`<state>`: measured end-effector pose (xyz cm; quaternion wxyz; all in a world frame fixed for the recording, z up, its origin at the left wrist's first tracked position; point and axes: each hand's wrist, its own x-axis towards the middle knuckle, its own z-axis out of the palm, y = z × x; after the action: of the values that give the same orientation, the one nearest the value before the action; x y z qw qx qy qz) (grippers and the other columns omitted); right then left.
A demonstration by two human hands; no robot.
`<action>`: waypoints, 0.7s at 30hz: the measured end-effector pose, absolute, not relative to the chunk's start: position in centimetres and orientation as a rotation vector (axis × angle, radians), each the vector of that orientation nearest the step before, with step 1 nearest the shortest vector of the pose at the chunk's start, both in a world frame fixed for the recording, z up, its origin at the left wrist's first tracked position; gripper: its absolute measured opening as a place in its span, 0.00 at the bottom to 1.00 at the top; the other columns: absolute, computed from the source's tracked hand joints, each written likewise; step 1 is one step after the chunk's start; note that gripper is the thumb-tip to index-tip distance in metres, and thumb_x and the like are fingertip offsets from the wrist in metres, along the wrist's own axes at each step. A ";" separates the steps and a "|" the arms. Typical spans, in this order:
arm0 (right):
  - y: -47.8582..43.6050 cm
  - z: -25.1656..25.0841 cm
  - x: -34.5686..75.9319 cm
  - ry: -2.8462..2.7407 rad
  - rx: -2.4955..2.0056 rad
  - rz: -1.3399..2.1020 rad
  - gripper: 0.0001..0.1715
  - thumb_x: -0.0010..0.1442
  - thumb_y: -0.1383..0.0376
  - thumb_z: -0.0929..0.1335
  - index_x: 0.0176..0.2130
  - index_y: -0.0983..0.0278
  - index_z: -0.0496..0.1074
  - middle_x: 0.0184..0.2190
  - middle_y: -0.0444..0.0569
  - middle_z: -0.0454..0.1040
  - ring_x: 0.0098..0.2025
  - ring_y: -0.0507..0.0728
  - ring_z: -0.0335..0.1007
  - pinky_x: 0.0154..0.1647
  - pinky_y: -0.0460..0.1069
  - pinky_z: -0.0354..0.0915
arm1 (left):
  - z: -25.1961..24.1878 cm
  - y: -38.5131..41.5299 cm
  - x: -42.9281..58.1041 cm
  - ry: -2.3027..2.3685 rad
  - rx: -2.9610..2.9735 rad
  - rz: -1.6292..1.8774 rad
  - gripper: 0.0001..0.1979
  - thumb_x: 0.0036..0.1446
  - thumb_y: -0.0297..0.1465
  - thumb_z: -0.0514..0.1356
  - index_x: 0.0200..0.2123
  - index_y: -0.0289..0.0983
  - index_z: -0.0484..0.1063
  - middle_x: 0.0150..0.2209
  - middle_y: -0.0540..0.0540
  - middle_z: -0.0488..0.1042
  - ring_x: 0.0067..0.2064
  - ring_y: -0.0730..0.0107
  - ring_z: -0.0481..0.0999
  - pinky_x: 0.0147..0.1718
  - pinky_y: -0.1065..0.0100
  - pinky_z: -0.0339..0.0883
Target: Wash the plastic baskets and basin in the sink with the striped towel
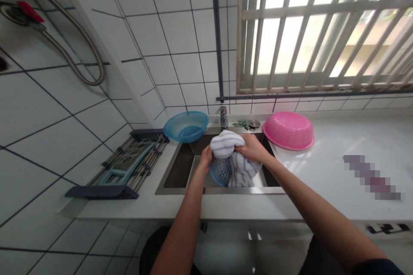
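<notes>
Over the sink (pixel 171 180), my left hand (pixel 206 157) is closed on the left rim of a light blue colander (pixel 221 172) with round holes. A white towel (pixel 243 167) with grey stripes is draped over the colander's rim and hangs down its right part. My right hand (pixel 253 148) grips the towel near the top, fingers partly hidden in its folds. Much of the colander lies hidden behind the cloth.
Behind the sink stands a faucet (pixel 222 117), with a green cloth (pixel 240 124) and a metal drain strainer (pixel 254 123) beside it. A blue basin (pixel 189 126) and folding rack (pixel 129 165) are left; an upturned pink basket (pixel 288 130) is right. Part of the counter is pixelated.
</notes>
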<state>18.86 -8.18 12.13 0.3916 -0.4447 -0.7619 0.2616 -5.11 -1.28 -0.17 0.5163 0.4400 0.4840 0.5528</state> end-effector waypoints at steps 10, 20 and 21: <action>-1.9 11.3 22.0 -1.751 -1.500 0.384 0.15 0.62 0.63 0.69 0.44 0.65 0.84 0.44 0.53 0.86 0.47 0.65 0.81 0.47 0.51 0.69 | 0.5 -2.0 -4.7 1.352 1.391 1.118 0.16 0.63 0.36 0.57 0.22 0.39 0.70 0.23 0.48 0.73 0.29 0.64 0.72 0.33 0.65 0.71; -3.6 10.4 16.6 -2.437 -1.412 0.306 0.18 0.64 0.60 0.70 0.52 0.62 0.81 0.51 0.58 0.84 0.52 0.65 0.81 0.53 0.51 0.68 | 1.5 -1.5 -5.0 1.397 1.437 1.222 0.15 0.61 0.40 0.64 0.36 0.34 0.82 0.23 0.48 0.76 0.27 0.63 0.75 0.29 0.67 0.70; -2.9 10.5 17.3 -2.401 -1.488 0.303 0.18 0.65 0.60 0.70 0.51 0.63 0.82 0.51 0.59 0.84 0.51 0.65 0.81 0.53 0.51 0.68 | 1.6 -1.7 -5.2 1.388 1.413 1.238 0.18 0.63 0.43 0.63 0.38 0.34 0.82 0.22 0.50 0.74 0.24 0.65 0.73 0.27 0.68 0.68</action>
<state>17.26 -2.95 10.50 0.1500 -0.5178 -0.8356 0.1055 -5.24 -1.69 1.58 0.3924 0.5565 0.5465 0.4875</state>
